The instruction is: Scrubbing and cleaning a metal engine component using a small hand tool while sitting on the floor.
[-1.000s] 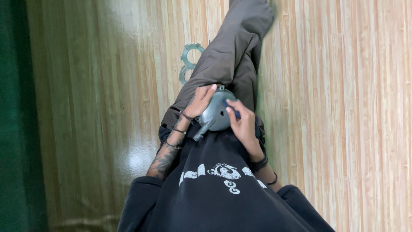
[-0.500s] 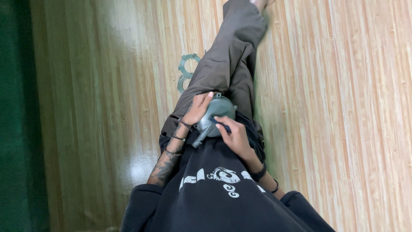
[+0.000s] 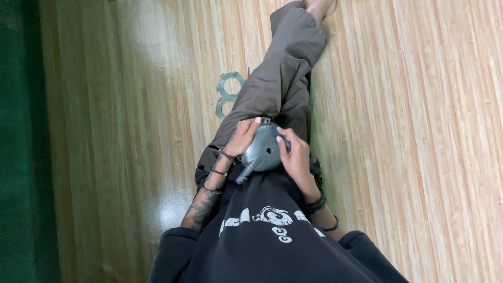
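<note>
1. Two bare hands, wrapped around one grey metal part (image 3: 262,152) resting on the lap, seen from above.
2. Left hand (image 3: 242,139) gripping the part's left edge, fingers curled over its rim, thumb toward the top.
3. Right hand (image 3: 296,157) pressed against the part's right side, fingers closed on a small blue tool (image 3: 283,140) at the upper edge; tool too small to identify.
4. Rounded and dome-like in shape, with a short stem (image 3: 245,174) sticking out at the lower left, toward the body.
5. Dark bands on both wrists; tattooed left forearm (image 3: 201,205) bare below a pushed-up sleeve.
6. Black sweatshirt (image 3: 262,246) with a pale printed design filling the bottom of the view.
7. Olive-brown trousers (image 3: 280,78) stretching up and away from the lap, legs extended along a wooden floor (image 3: 419,131).
8. Flat greenish gasket (image 3: 228,94), shaped like two joined rings, lying on the floor just left of the legs, apart from both hands.
9. Dark green surface (image 3: 18,141) running down the far left edge.
</note>
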